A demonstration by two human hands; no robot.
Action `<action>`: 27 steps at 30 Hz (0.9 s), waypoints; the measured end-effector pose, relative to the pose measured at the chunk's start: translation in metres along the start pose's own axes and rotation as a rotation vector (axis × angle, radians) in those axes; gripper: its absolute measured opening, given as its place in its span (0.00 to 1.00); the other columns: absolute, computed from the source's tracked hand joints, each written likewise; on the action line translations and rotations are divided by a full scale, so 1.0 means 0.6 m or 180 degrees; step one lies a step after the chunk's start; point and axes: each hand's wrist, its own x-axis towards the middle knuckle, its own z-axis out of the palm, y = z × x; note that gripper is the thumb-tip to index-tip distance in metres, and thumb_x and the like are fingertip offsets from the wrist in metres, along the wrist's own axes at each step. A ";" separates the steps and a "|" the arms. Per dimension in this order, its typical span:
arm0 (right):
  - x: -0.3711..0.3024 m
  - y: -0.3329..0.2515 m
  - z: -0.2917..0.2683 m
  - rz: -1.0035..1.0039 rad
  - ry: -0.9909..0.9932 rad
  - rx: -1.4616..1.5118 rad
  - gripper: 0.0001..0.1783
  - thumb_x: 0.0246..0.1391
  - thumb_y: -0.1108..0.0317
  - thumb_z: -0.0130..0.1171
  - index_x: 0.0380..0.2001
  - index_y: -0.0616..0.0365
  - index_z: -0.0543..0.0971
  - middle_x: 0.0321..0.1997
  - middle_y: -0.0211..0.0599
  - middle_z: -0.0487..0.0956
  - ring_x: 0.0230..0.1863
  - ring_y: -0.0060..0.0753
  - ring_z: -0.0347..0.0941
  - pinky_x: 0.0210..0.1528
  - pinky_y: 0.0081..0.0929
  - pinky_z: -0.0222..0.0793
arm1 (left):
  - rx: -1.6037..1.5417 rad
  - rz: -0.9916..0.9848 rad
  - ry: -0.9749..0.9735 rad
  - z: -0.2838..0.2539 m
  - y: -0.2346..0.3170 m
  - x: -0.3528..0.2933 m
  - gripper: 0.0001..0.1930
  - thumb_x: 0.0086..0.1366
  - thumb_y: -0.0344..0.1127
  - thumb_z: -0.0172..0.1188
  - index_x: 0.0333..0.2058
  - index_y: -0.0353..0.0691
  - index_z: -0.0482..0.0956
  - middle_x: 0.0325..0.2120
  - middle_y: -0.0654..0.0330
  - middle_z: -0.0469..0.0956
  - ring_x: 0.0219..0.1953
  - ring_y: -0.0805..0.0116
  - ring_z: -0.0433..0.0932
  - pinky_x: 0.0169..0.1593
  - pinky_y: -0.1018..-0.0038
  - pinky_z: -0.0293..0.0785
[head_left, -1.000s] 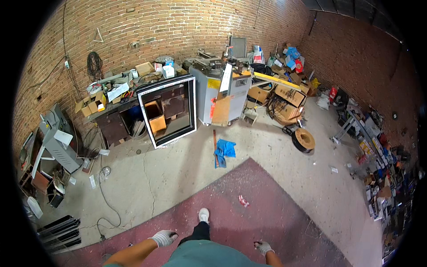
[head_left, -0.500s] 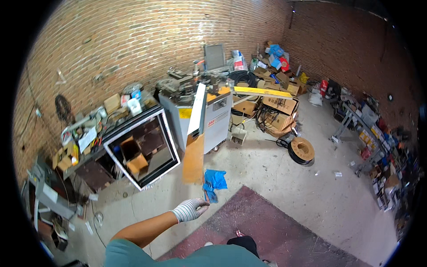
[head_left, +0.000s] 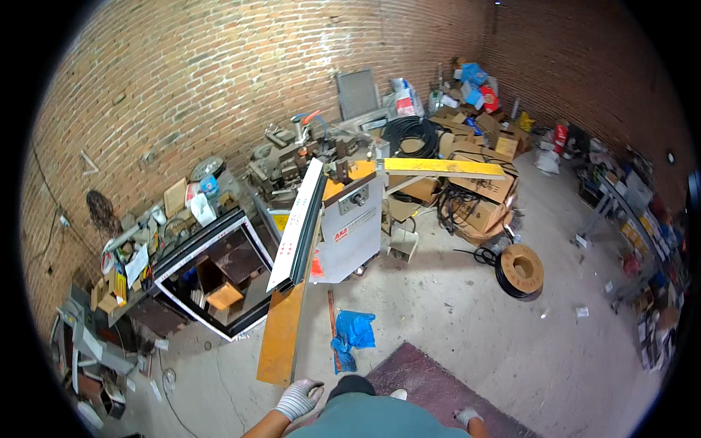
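Observation:
My left hand (head_left: pixel 298 399), in a white-grey striped glove, is low in the view beside the bottom end of a brown board (head_left: pixel 281 336). Its fingers are loosely bent and a little apart, with nothing visible in them. At the lower right hangs my right hand (head_left: pixel 467 416), also gloved; it is small and its fingers are unclear. A long white and black profile (head_left: pixel 298 223) lies along the board, which slopes down toward me from a grey machine (head_left: pixel 352 233). Blue plastic (head_left: pixel 355 330) lies on the floor ahead.
A white-edged black frame (head_left: pixel 252 321) leans on the cluttered bench at left. A yellow-topped arm (head_left: pixel 445 168) sticks out rightward from the machine. Cardboard boxes (head_left: pixel 478 201) and a spool of black strip (head_left: pixel 520 270) stand beyond. A dark red mat (head_left: pixel 431 383) lies underfoot.
The view has moved closer to the machine and the board. My left hand has come back lower and nearer my body. My right hand has come into view at the lower right.

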 end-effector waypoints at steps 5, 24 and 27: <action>0.252 0.054 -0.303 -0.0266 0.0900 0.0012 0.29 0.64 0.42 0.52 0.46 0.57 0.86 0.48 0.47 0.85 0.52 0.47 0.81 0.57 0.41 0.73 | -0.0261 0.0272 0.0205 -0.043 0.105 0.181 0.16 0.67 0.41 0.57 0.47 0.38 0.85 0.43 0.43 0.83 0.48 0.44 0.81 0.55 0.58 0.76; 0.369 -0.327 -0.595 -0.0213 0.0252 0.0051 0.22 0.58 0.51 0.53 0.43 0.53 0.87 0.48 0.49 0.84 0.52 0.48 0.80 0.56 0.40 0.73 | -0.0628 0.0599 0.0724 -0.284 0.244 0.829 0.22 0.63 0.28 0.52 0.56 0.43 0.78 0.44 0.48 0.82 0.46 0.49 0.82 0.53 0.63 0.79; 0.448 -0.361 -0.711 -0.0295 0.0747 0.0435 0.16 0.57 0.59 0.55 0.39 0.53 0.88 0.43 0.49 0.85 0.48 0.48 0.83 0.52 0.39 0.77 | -0.0502 0.0151 0.1205 -0.287 0.217 0.869 0.23 0.61 0.25 0.53 0.57 0.43 0.77 0.40 0.49 0.83 0.41 0.51 0.84 0.46 0.63 0.81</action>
